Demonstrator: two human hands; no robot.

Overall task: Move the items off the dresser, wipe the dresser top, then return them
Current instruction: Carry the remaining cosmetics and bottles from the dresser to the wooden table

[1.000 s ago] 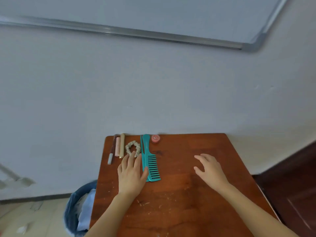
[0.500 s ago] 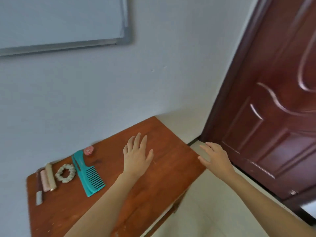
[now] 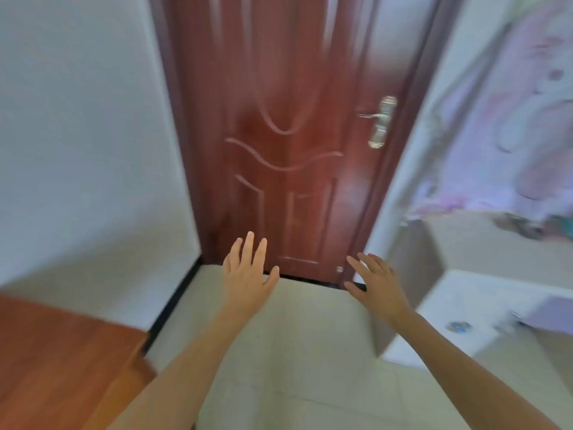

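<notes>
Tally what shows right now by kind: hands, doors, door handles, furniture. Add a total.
Hands: 2, the left hand and the right hand, both empty.
Doors: 1, the red-brown door.
Door handles: 1, the metal handle.
Furniture: 2, the wooden dresser corner and a blurred white unit.
Total: 6.

Door [image 3: 279, 135]: dark red-brown, carved wavy pattern. Handle [image 3: 379, 121]: silver. Counter [image 3: 46, 352]: reddish-brown wood. Floor [image 3: 294, 336]: pale beige tile.
</notes>
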